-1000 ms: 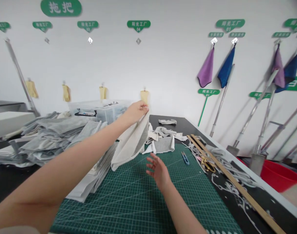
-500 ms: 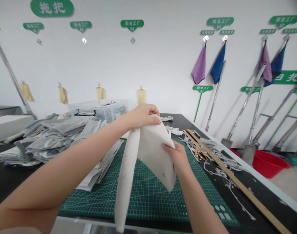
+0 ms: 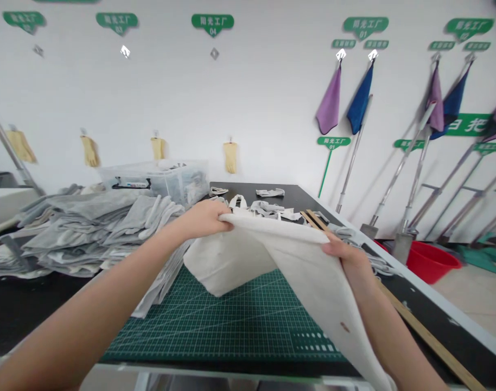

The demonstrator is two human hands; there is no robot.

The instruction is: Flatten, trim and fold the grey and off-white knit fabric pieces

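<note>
Stretched between my two hands is a piece of white cloth (image 3: 280, 231), its top edge folded or rolled over. My left hand (image 3: 210, 217) pinches one end of that edge, and my right hand (image 3: 348, 252) grips the other end. One part of the cloth droops below my left hand; a longer part hangs down along my right forearm and bears a small brown mark. Beneath it lies a green cutting mat (image 3: 231, 326) with a printed grid. A stack of folded white cloth (image 3: 158, 296) rests at the mat's left side, partly behind my left forearm.
Heaped grey cloths (image 3: 93, 222) lie on the left of the black table (image 3: 248, 190). A clear plastic box (image 3: 166, 176) stands behind them. Cloth scraps (image 3: 268, 209) are at the back. A wooden strip (image 3: 427, 336) runs along the right edge, beside a red basin (image 3: 431, 263) on the floor.
My hands have moved apart, left hand to the left, right hand to the right and lower. The white cloth, earlier bunched and hanging, is now spread between them. The view has shifted slightly.
</note>
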